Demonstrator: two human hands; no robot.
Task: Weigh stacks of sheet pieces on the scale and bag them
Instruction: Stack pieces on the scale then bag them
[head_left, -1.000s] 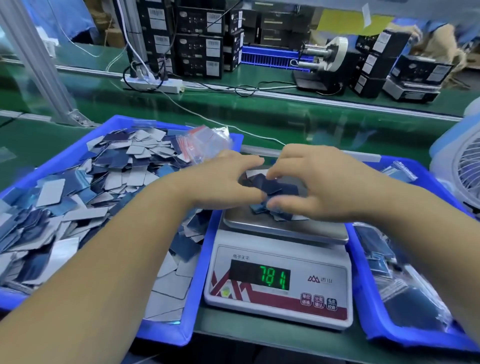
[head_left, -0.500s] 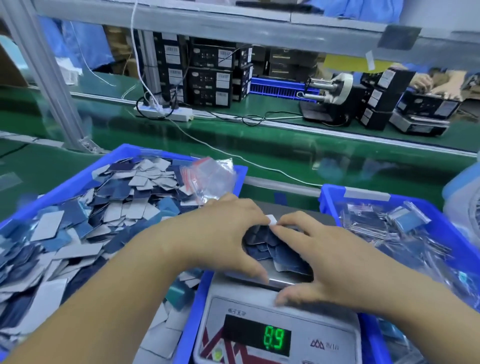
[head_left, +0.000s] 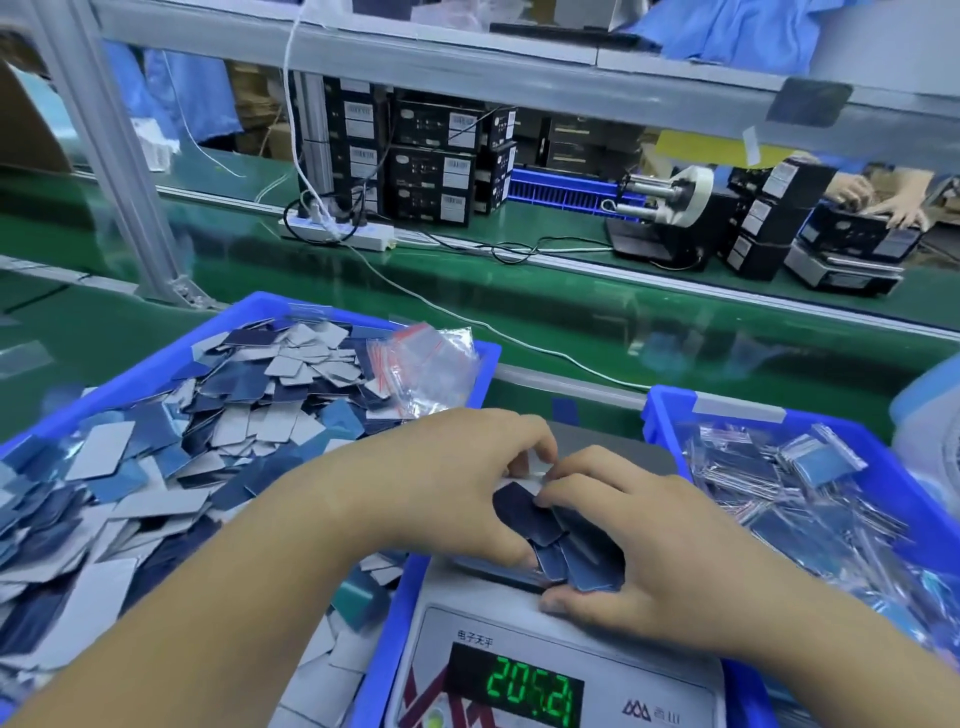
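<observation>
A white digital scale (head_left: 566, 680) sits at the bottom centre, its green display lit. On its steel pan lies a loose pile of dark blue sheet pieces (head_left: 558, 540). My left hand (head_left: 447, 478) and my right hand (head_left: 628, 540) cup the pile from both sides, fingers curled round the pieces and pressing them together. The left blue bin (head_left: 244, 322) is heaped with blue and grey sheet pieces (head_left: 182, 441). A bundle of empty clear zip bags (head_left: 426, 369) rests at its far right corner.
A blue bin (head_left: 670, 410) on the right holds several filled bags (head_left: 810, 483). Beyond lies a green conveyor belt (head_left: 571, 306) with a white cable, a power strip (head_left: 337, 234), black boxes and a tape dispenser (head_left: 660, 218). An aluminium frame post (head_left: 119, 171) stands far left. Another person's hands work at far right.
The camera view tilted up and closer, so the scale sits lower in frame. Both hands stay round the pile, squeezing it tighter. The display reading has changed.
</observation>
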